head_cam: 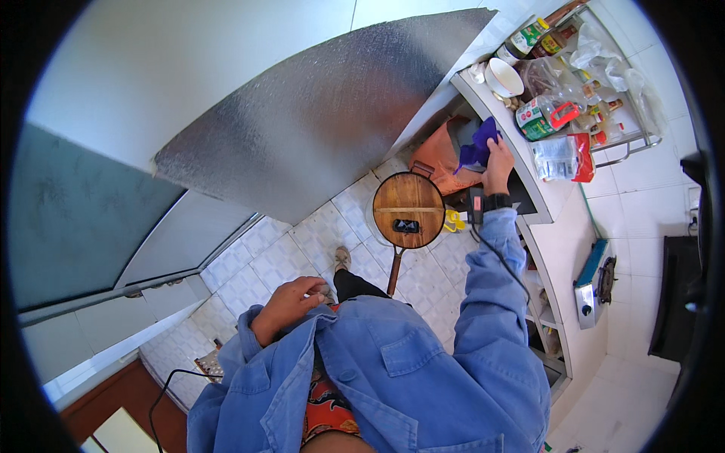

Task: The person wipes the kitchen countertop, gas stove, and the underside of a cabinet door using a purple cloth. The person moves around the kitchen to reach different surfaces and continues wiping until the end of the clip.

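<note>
My right hand (499,161) grips a crumpled purple cloth (480,144) beside the white counter, above an orange bag (436,153). A black band circles that wrist. Below and to the left of this hand, a round wooden lid (405,195) with a dark handle covers a pan, whose long brown handle (395,272) points towards me. My left hand (291,306) hangs in front of my blue jacket, fingers loosely bent, with nothing visible in it.
On the counter (544,198) at the right are a white bowl (504,77), a large plastic bottle (538,117), a red-and-white packet (563,158) and several sauce bottles. A gas stove (592,289) stands farther along. Something yellow (453,221) lies beside the pan, above the tiled floor (249,266).
</note>
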`<control>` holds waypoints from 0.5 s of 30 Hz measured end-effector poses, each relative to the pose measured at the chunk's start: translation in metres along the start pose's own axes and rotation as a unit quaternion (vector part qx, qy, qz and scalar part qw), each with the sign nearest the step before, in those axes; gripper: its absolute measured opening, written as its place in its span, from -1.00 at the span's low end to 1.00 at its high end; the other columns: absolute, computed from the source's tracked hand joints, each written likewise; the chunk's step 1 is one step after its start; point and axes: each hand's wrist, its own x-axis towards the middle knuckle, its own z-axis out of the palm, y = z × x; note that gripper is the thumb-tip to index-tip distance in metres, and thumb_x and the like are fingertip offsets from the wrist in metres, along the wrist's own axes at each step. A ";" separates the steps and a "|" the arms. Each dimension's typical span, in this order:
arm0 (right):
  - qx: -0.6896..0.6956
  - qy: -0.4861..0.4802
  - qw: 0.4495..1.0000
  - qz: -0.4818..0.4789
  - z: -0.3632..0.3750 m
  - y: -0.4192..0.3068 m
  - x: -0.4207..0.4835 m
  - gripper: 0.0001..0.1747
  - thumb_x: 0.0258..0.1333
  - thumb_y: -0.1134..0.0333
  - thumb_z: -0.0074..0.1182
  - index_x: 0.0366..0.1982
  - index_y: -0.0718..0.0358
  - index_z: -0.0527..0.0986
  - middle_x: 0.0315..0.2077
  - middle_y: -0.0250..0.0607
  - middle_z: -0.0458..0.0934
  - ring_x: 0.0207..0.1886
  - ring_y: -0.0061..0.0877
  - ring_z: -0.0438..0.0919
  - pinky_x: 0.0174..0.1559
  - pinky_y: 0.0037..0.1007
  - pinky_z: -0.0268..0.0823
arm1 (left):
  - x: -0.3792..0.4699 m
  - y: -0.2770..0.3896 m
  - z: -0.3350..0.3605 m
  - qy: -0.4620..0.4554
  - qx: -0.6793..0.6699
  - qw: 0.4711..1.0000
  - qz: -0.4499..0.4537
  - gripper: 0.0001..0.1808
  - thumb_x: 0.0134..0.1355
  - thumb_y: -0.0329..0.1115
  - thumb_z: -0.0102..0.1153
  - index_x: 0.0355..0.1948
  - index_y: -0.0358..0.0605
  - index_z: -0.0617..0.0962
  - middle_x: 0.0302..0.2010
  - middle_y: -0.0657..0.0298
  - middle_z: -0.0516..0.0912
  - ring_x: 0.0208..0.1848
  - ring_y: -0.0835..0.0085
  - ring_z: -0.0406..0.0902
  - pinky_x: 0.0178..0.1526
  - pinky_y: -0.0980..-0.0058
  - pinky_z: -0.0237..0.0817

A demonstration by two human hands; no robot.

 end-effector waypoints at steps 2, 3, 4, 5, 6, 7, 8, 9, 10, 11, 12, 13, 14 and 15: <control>-0.058 0.011 0.998 0.005 0.020 -0.006 0.026 -0.48 0.23 0.40 0.19 0.20 0.45 0.49 0.01 -0.15 0.64 -0.02 -0.51 0.59 0.05 -0.48 0.43 | 0.011 0.008 -0.004 0.003 -0.010 1.000 -0.015 -0.55 0.28 -0.22 0.25 0.16 -0.12 0.58 0.02 0.07 0.69 -0.02 0.19 0.69 0.03 0.35 0.50; -0.024 0.011 1.000 0.010 0.033 -0.008 0.037 -0.48 0.23 0.41 0.19 0.20 0.47 0.48 0.00 -0.15 0.64 -0.02 -0.51 0.59 0.06 -0.48 0.42 | 0.017 0.012 -0.005 0.005 -0.024 0.999 -0.022 -0.55 0.28 -0.22 0.25 0.16 -0.12 0.58 0.02 0.07 0.69 -0.03 0.19 0.69 0.03 0.35 0.50; 0.010 0.010 1.000 0.016 0.046 -0.010 0.048 -0.48 0.23 0.42 0.19 0.20 0.48 0.48 0.00 -0.15 0.64 -0.03 -0.51 0.59 0.06 -0.48 0.42 | 0.023 0.015 -0.007 0.005 -0.016 0.999 -0.029 -0.55 0.28 -0.22 0.25 0.16 -0.12 0.58 0.02 0.06 0.69 -0.03 0.19 0.69 0.03 0.35 0.51; 0.045 0.009 0.999 0.022 0.061 -0.013 0.058 -0.48 0.22 0.43 0.19 0.19 0.49 0.48 0.00 -0.15 0.64 -0.04 -0.51 0.60 0.06 -0.48 0.42 | 0.030 0.018 -0.008 0.007 -0.016 0.999 -0.033 -0.56 0.29 -0.22 0.24 0.17 -0.12 0.58 0.01 0.06 0.69 -0.03 0.19 0.69 0.03 0.34 0.51; 0.076 0.002 0.997 0.003 0.075 -0.017 0.069 -0.52 0.22 0.47 0.18 0.16 0.50 0.50 -0.04 -0.18 0.64 -0.08 -0.52 0.59 0.02 -0.48 0.44 | 0.034 0.021 -0.009 0.009 -0.021 0.999 -0.037 -0.56 0.29 -0.22 0.24 0.17 -0.12 0.58 0.01 0.06 0.69 -0.03 0.19 0.69 0.03 0.34 0.51; 0.116 -0.013 0.993 -0.024 0.090 -0.020 0.078 -0.56 0.22 0.50 0.16 0.13 0.51 0.52 -0.08 -0.21 0.64 -0.13 -0.52 0.59 -0.03 -0.48 0.46 | 0.039 0.024 -0.010 0.007 -0.013 0.999 -0.039 -0.56 0.30 -0.23 0.23 0.17 -0.12 0.58 0.01 0.06 0.69 -0.03 0.19 0.69 0.03 0.34 0.51; 0.157 -0.025 0.986 -0.044 0.107 -0.023 0.088 -0.56 0.23 0.50 0.15 0.13 0.50 0.52 -0.08 -0.20 0.64 -0.11 -0.54 0.59 0.00 -0.49 0.44 | 0.045 0.027 -0.011 0.005 -0.009 0.999 -0.040 -0.56 0.30 -0.23 0.23 0.17 -0.13 0.58 0.00 0.05 0.69 -0.04 0.19 0.69 0.03 0.34 0.51; 0.178 -0.029 0.982 -0.051 0.123 -0.026 0.097 -0.55 0.23 0.49 0.15 0.14 0.50 0.51 -0.08 -0.22 0.64 -0.08 -0.55 0.58 0.03 -0.50 0.42 | 0.051 0.030 -0.012 0.000 -0.009 0.999 -0.050 -0.56 0.30 -0.23 0.23 0.17 -0.14 0.58 0.00 0.05 0.69 -0.04 0.19 0.69 0.04 0.33 0.51; 0.164 -0.025 0.983 -0.081 0.140 -0.028 0.105 -0.53 0.23 0.45 0.15 0.15 0.50 0.51 -0.08 -0.18 0.65 -0.08 -0.50 0.59 0.05 -0.48 0.41 | 0.055 0.033 -0.014 0.004 0.008 0.999 -0.042 -0.56 0.30 -0.23 0.23 0.17 -0.15 0.57 0.00 0.04 0.69 -0.04 0.19 0.69 0.04 0.34 0.51; 0.151 -0.020 0.982 -0.115 0.156 -0.028 0.109 -0.52 0.23 0.41 0.14 0.16 0.50 0.50 -0.08 -0.14 0.66 -0.07 -0.45 0.59 0.07 -0.45 0.41 | 0.059 0.036 -0.015 0.005 0.020 0.999 -0.045 -0.56 0.30 -0.24 0.22 0.17 -0.16 0.57 0.00 0.03 0.69 -0.04 0.19 0.69 0.04 0.34 0.51; 0.097 0.011 0.985 -0.145 0.171 -0.024 0.107 -0.50 0.24 0.37 0.13 0.16 0.49 0.49 -0.05 -0.05 0.65 -0.02 -0.36 0.59 0.12 -0.39 0.38 | 0.063 0.040 -0.017 0.007 0.029 0.998 -0.047 -0.56 0.30 -0.24 0.22 0.17 -0.17 0.57 0.00 0.02 0.69 -0.04 0.19 0.69 0.05 0.34 0.51; 0.044 0.041 0.983 -0.175 0.185 -0.018 0.104 -0.49 0.25 0.34 0.11 0.17 0.49 0.48 -0.02 0.03 0.65 0.02 -0.26 0.59 0.17 -0.34 0.36 | 0.066 0.043 -0.018 0.006 0.031 0.998 -0.053 -0.55 0.30 -0.24 0.22 0.17 -0.18 0.57 0.00 0.02 0.69 -0.03 0.18 0.69 0.05 0.34 0.51; -0.009 0.091 0.966 -0.243 0.195 -0.007 0.092 -0.47 0.26 0.29 0.08 0.17 0.49 0.48 0.05 0.21 0.59 0.11 -0.08 0.55 0.25 -0.25 0.29 | 0.070 0.045 -0.019 0.005 0.029 0.998 -0.057 -0.55 0.30 -0.24 0.22 0.17 -0.18 0.57 0.01 0.01 0.69 -0.02 0.18 0.69 0.06 0.34 0.51; -0.060 0.113 0.962 -0.243 0.200 0.005 0.078 -0.47 0.26 0.28 0.09 0.17 0.48 0.47 0.09 0.27 0.55 0.15 -0.01 0.52 0.29 -0.22 0.25 | 0.072 0.048 -0.019 0.002 0.027 0.998 -0.060 -0.55 0.30 -0.23 0.22 0.17 -0.19 0.57 0.02 0.00 0.69 -0.02 0.18 0.69 0.06 0.33 0.51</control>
